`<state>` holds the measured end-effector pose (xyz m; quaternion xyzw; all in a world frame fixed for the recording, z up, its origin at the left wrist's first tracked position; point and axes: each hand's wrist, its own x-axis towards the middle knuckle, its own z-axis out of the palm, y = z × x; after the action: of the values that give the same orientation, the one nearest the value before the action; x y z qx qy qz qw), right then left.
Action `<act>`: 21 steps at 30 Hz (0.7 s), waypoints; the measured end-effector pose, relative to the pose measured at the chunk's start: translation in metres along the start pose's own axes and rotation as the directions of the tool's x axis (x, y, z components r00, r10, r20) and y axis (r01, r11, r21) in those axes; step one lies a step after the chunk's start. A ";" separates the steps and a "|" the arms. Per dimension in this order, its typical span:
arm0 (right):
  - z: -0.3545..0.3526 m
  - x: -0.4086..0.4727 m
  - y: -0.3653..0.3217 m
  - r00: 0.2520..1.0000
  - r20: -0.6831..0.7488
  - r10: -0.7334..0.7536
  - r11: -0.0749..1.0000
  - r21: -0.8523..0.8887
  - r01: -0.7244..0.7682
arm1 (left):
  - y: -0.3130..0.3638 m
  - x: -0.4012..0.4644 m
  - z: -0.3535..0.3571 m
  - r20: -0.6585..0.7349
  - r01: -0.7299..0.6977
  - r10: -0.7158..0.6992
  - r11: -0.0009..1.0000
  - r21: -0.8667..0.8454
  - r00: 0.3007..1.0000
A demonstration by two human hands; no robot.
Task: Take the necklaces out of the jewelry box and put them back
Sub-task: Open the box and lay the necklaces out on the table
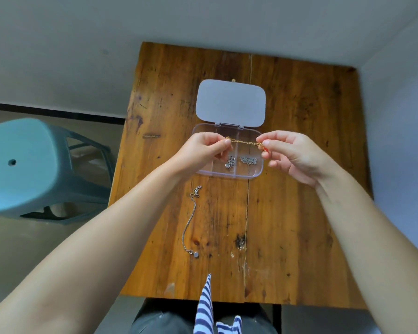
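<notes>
- Necklaces, we count four: one gold necklace (243,142) in our hands, two silver bundles in the box, one silver necklace (190,222) loose on the table (299,213).
- Gold necklace is pulled taut between both hands, long axis running left-right, held above the far compartments of the jewelry box (256,173).
- Our left hand (203,150) has thumb and fingertips pinched together on the chain's left end; our right hand (292,155) is pinched on the right end the same way.
- One jewelry box, clear plastic, lid (231,103) hinged open and lying flat toward the table's far edge; box sits around the middle of the table.
- Near compartments hold the left silver bundle (230,161) and the right silver bundle (248,161), one in each, side by side.
- Loose silver necklace lies stretched out, long axis roughly near-far, pendant end toward the near edge, clasp end just short of the box, left of the table's centre seam.
- One teal stool (22,165) stands off the table's left edge.
</notes>
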<state>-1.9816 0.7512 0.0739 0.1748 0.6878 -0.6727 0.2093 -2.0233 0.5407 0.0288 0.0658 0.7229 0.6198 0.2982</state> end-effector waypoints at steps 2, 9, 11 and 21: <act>-0.001 -0.015 0.016 0.997 0.026 0.070 0.997 0.042 -0.071 | -0.006 -0.003 -0.005 0.003 0.046 -0.046 0.997 -0.059 0.999; 0.041 -0.059 0.101 0.947 -0.093 0.309 0.949 0.097 -0.300 | -0.025 -0.009 0.005 0.010 0.166 -0.167 0.985 0.048 0.986; 0.061 -0.069 0.125 0.917 -0.168 0.362 0.932 0.051 -0.358 | -0.032 -0.011 0.015 0.003 0.148 -0.155 0.946 0.287 0.988; 0.121 -0.078 0.190 0.820 -0.441 0.365 0.894 -0.081 -0.441 | -0.085 -0.025 0.049 -0.021 0.071 -0.078 0.728 0.682 0.997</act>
<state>-1.8092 0.6405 -0.0482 0.4358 0.7209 -0.4956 0.2115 -1.9547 0.5526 -0.0447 0.1445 0.9005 0.2987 0.2811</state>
